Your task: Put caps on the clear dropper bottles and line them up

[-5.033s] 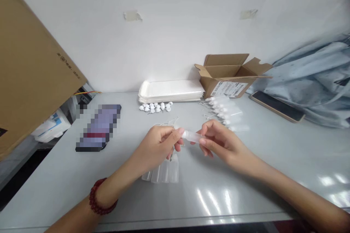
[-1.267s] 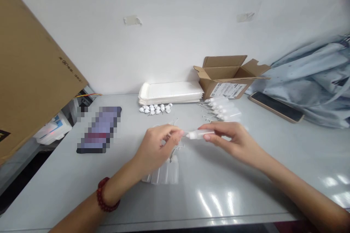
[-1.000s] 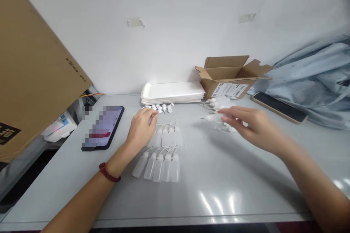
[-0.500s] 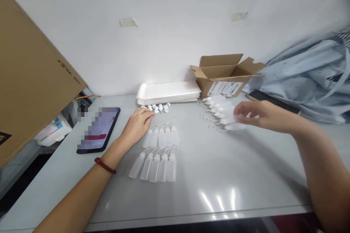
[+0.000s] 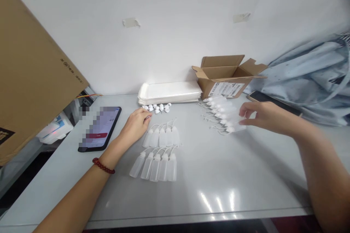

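My left hand (image 5: 136,123), a dark red beaded bracelet on its wrist, rests on the table beside a cluster of small white caps (image 5: 157,108). Its fingers are curled together; whatever they hold, if anything, is hidden. My right hand (image 5: 255,115) hovers at the right ends of a row of translucent plastic bottles (image 5: 224,111), thumb and fingertips apart, close to the nearest bottle. Two more rows of such bottles lie in front of my left hand: an upper row (image 5: 162,137) and a lower row (image 5: 155,169), with thin white strings at their necks.
Behind the caps is a stack of white padded envelopes (image 5: 171,93). An open cardboard box (image 5: 226,86) stands against the wall. One phone (image 5: 101,131) lies left, another (image 5: 273,102) right, near pale blue fabric (image 5: 306,76). A large carton (image 5: 30,69) leans at left.
My right hand has drawn slightly right, off the bottle row, and its fingers have parted. My left hand has shifted a little left. The nearest bottles in the right row sit slightly differently.
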A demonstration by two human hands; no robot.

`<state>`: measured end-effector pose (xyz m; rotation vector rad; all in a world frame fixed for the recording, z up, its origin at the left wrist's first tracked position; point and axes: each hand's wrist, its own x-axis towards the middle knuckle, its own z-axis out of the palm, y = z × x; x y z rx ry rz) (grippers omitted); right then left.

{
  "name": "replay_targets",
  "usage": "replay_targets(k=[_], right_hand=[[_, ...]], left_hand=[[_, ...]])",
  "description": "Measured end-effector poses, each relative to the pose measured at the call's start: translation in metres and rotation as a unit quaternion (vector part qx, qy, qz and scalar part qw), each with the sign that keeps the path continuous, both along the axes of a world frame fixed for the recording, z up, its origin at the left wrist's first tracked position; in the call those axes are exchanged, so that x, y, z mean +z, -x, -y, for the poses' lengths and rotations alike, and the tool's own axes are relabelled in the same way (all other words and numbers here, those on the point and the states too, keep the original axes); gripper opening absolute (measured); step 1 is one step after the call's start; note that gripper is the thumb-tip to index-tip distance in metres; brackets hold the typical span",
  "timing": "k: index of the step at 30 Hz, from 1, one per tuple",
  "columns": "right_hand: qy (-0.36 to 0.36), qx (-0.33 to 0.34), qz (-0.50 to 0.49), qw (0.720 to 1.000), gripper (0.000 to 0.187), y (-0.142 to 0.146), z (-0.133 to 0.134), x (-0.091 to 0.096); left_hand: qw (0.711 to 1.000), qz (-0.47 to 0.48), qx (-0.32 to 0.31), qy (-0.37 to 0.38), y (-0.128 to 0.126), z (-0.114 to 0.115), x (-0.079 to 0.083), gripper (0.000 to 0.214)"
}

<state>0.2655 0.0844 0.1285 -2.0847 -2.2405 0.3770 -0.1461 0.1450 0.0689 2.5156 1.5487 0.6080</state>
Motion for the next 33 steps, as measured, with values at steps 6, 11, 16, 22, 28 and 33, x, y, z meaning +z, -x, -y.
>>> replay_targets(k=[6, 11, 16, 22, 28, 33], right_hand=[[-0.081, -0.011, 0.001, 0.997, 0.020, 0.015, 0.006, 0.004], [-0.191, 0.072, -0.076, 0.976, 0.023, 0.054, 0.014, -0.002], [-0.171, 0.209, -0.159, 0.950, 0.017, 0.099, 0.028, -0.022], [-0.086, 0.308, -0.192, 0.928, 0.039, 0.133, 0.039, -0.043], [-0.079, 0.327, -0.191, 0.922, 0.047, 0.144, 0.033, -0.053], [-0.076, 0.318, -0.187, 0.926, 0.042, 0.146, 0.029, -0.053]], left_hand=[[0.999, -0.014, 0.021, 0.022, 0.000, 0.002, 0.004, 0.029], [0.998, -0.029, 0.029, 0.046, 0.001, 0.005, 0.011, 0.028], [0.997, -0.031, 0.024, 0.063, 0.003, 0.009, 0.015, 0.026], [0.998, -0.021, 0.036, 0.046, -0.005, 0.018, 0.023, 0.018], [0.998, 0.020, 0.054, 0.001, -0.017, 0.031, 0.032, 0.020], [0.997, 0.054, 0.046, 0.002, -0.027, 0.041, 0.039, 0.019]])
